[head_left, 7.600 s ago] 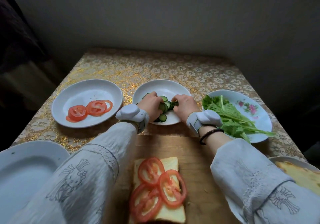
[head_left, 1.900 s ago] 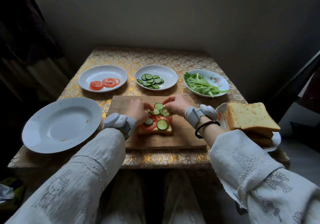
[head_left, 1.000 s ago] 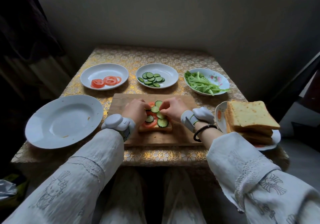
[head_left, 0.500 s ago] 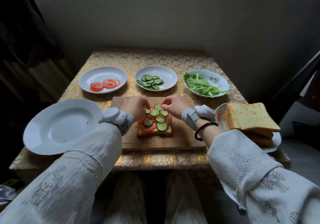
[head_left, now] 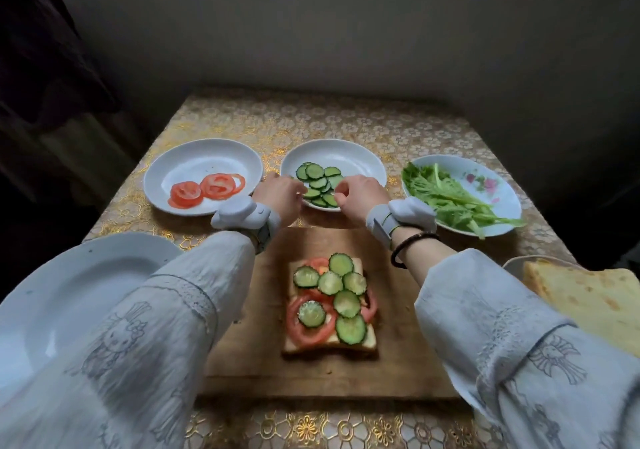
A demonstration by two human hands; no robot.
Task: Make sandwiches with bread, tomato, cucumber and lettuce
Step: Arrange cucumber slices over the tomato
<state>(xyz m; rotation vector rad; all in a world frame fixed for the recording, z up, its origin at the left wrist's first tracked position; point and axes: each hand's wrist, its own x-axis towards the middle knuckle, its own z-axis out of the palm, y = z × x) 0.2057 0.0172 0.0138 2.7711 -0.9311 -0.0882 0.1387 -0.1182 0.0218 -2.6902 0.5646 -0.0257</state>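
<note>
The open sandwich [head_left: 329, 304] is lying at the middle of the cutting board [head_left: 398, 344]: one bread slice, tomato slices largely hidden (at least three edges are showing), and seven cucumber rounds [head_left: 341, 284] counted on top. Half a second earlier both hands were being held over this slice; they are now being reached forward to the cucumber plate [head_left: 360, 161], which suggests that a further round is being fetched and the cucumber layer is not yet judged complete. The left hand [head_left: 282, 194] is being held at the plate's near-left rim with fingers curled downward; whether anything is being pinched cannot be told. The right hand [head_left: 360, 197] is being lowered onto the pile, fingertips drawn together over a round, its hold unconfirmed. About nine rounds are remaining there. Two tomato slices [head_left: 206, 188] are lying on the left plate [head_left: 204, 154], lettuce leaves [head_left: 450, 199] on the flowered plate [head_left: 485, 178]. One empty plate [head_left: 69, 292] and the bread stack [head_left: 585, 292] are flanking the board on the tabletop [head_left: 311, 119].
</note>
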